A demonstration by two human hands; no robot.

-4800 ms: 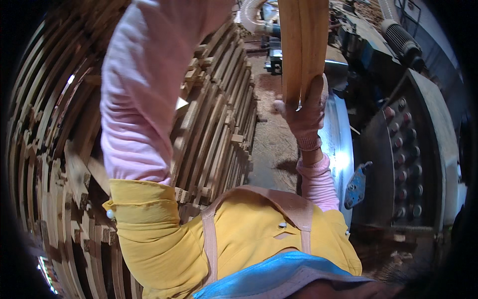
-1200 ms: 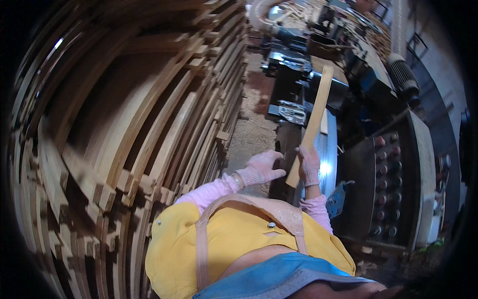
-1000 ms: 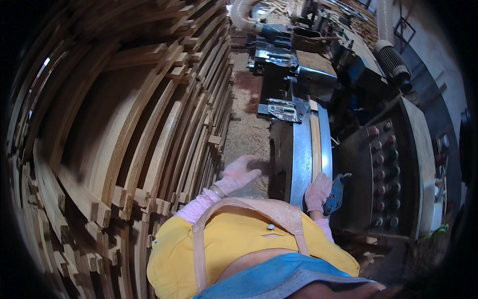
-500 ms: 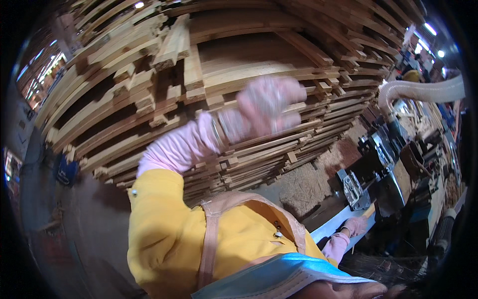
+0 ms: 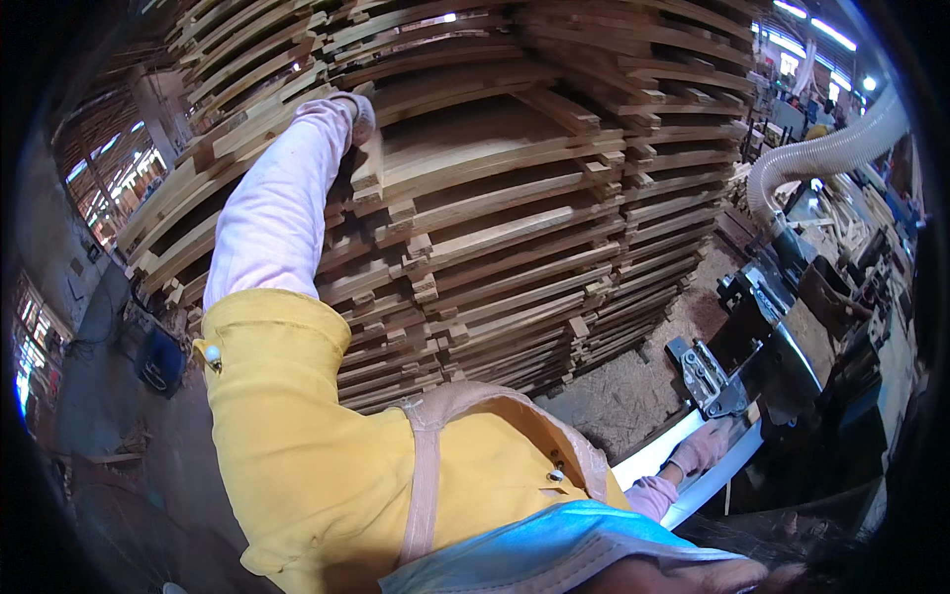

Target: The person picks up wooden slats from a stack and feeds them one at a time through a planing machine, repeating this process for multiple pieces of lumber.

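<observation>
My left arm stretches up to the tall stack of sawn wooden boards. At its end my gloved left hand is against the stack, beside a short board whose end juts toward me. The fingers of that hand are turned away and hidden. Low on the right, my gloved right hand rests over the pale metal bed of a woodworking machine. Its fingers are closed on a narrow wooden strip, which points in under the machine's guard.
A ribbed, pale extraction hose curves down to the machine at the right. Wood shavings cover the floor between stack and machine. Loose offcuts lie behind the machine. A dark blue object stands at the left.
My left hand has swung up and left from in front of the boards to the stack. The right hand stays at the machine, with less of the strip showing ahead of it.
</observation>
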